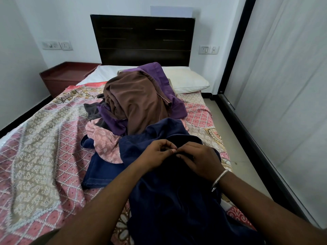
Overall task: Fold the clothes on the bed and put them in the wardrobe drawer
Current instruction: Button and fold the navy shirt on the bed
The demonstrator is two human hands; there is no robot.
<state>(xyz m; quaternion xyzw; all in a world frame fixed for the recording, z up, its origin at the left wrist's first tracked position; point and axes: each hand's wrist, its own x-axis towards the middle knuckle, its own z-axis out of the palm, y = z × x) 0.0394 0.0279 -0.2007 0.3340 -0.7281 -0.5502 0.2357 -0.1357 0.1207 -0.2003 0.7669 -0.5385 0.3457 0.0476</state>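
Note:
A navy blue garment (169, 197) lies rumpled on the near part of the bed (40, 156). My left hand (155, 152) and my right hand (200, 160) meet over it, fingertips together, each pinching a bit of its fabric. A metal bangle sits on my right wrist. Behind it is a heap of unfolded clothes: a brown garment (136, 99), a purple one (162, 80), a pink printed one (104, 138), a dark grey one (92, 110) and blue jeans (97, 172).
The bed has a pink and beige patterned cover, a white pillow (187, 80) and a dark headboard (143, 39). A red-brown bedside table (65, 76) stands at the left. A wardrobe with pale sliding doors (286, 85) lines the right, across a narrow strip of floor.

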